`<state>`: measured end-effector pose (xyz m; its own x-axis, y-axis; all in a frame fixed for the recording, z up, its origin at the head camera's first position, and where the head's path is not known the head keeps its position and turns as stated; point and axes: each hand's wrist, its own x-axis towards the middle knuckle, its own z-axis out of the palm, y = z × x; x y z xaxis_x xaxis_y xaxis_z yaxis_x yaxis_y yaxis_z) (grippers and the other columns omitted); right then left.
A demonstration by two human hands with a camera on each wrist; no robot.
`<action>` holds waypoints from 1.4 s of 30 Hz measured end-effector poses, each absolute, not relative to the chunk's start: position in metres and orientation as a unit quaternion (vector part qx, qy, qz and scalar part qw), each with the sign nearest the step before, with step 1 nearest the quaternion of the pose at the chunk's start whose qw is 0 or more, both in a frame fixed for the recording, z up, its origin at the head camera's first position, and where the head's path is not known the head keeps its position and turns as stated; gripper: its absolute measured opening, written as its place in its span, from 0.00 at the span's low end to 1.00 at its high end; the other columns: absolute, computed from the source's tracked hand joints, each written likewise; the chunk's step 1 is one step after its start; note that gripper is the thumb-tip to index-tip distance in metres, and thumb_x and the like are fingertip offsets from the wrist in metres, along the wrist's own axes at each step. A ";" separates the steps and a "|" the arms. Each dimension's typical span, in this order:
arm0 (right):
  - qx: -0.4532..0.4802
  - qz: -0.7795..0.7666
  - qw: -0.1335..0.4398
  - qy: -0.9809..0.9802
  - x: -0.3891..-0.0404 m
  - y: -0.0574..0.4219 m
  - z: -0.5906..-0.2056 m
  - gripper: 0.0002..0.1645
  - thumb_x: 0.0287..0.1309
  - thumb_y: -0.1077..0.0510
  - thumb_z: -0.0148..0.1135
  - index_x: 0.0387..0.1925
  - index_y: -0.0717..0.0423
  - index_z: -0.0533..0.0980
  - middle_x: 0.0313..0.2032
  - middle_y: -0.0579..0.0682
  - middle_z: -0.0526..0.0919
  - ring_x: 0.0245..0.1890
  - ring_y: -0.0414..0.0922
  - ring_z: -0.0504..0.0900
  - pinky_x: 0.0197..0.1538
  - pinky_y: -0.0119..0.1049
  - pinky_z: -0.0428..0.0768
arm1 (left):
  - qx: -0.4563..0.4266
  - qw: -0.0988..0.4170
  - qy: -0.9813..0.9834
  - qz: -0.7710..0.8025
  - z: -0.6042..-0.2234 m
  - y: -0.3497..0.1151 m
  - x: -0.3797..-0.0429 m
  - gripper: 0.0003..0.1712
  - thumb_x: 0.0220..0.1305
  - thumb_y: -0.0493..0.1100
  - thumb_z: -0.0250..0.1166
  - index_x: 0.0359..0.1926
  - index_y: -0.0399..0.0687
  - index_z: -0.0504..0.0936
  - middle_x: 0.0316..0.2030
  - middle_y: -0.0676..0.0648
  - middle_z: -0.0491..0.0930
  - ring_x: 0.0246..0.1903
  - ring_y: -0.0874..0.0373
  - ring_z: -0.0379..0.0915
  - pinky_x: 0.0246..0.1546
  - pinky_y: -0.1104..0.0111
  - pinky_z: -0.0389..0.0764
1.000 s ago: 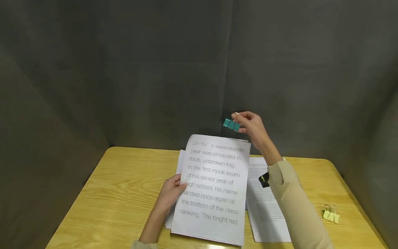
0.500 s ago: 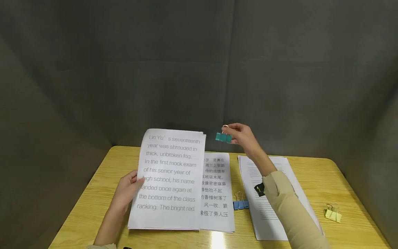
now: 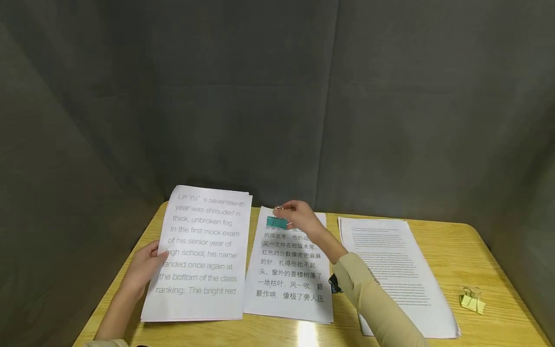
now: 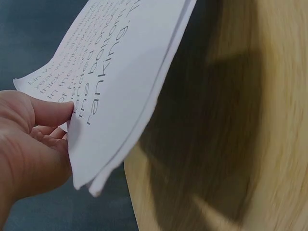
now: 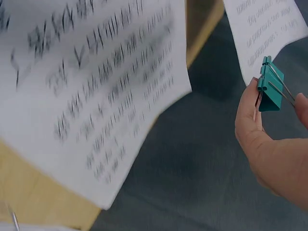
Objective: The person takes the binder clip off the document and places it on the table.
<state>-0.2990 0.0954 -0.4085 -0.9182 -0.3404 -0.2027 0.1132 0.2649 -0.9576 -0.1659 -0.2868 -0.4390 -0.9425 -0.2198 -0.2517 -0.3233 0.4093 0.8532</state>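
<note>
My left hand point(image 3: 143, 267) pinches a stack of printed paper point(image 3: 199, 250) by its left edge, thumb on top. In the left wrist view the stack point(image 4: 120, 72) is raised off the wooden table and its sheets bend at the lower corner. My right hand point(image 3: 303, 221) holds a teal binder clip point(image 3: 276, 222) by its wire handles, above the top of the middle stack of Chinese-printed sheets point(image 3: 288, 274). The right wrist view shows thumb and fingers on either side of the teal clip point(image 5: 272, 86), apart from the paper.
A stack of finely printed sheets point(image 3: 399, 270) lies at the right, partly under my right sleeve. A yellow binder clip point(image 3: 472, 302) sits near the right edge of the wooden table point(image 3: 455, 250). A dark curtain point(image 3: 260, 96) rises behind the table.
My left hand has carried its stack leftward, uncovering the Chinese-printed sheets. My right hand has moved left and down with the teal binder clip. A blue clip seen earlier is now mostly hidden by the sleeve.
</note>
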 end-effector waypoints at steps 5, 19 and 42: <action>-0.082 -0.592 0.207 0.775 -0.289 0.075 -0.425 0.32 0.67 0.51 0.68 0.61 0.71 0.74 0.51 0.59 0.82 0.42 0.51 0.84 0.52 0.49 0.85 | -0.161 0.055 0.844 0.509 -0.441 -0.298 -0.171 0.28 0.78 0.34 0.51 0.70 0.17 0.61 0.47 0.32 0.81 0.34 0.59 0.80 0.33 0.69 0.81; -0.081 -0.540 0.235 0.804 -0.261 0.029 -0.459 0.29 0.62 0.53 0.71 0.55 0.71 0.76 0.39 0.55 0.81 0.30 0.47 0.86 0.45 0.46 0.86 | -0.171 0.060 0.867 0.465 -0.452 -0.317 -0.191 0.29 0.78 0.36 0.49 0.70 0.16 0.60 0.50 0.27 0.77 0.37 0.54 0.77 0.34 0.69 0.76; -0.084 -0.513 0.241 0.819 -0.233 -0.002 -0.469 0.13 0.58 0.60 0.69 0.38 0.65 0.76 0.32 0.53 0.79 0.30 0.45 0.81 0.33 0.38 0.84 | -0.199 0.071 0.868 0.449 -0.478 -0.332 -0.201 0.29 0.76 0.36 0.50 0.69 0.18 0.62 0.54 0.24 0.73 0.48 0.39 0.72 0.39 0.64 0.70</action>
<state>-0.2328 -0.0025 -0.4690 -0.8697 -0.3857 -0.3080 0.1090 0.4586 -0.8819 -0.2012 -0.3316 -0.4780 -0.9107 -0.2817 -0.3022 -0.4094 0.5170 0.7517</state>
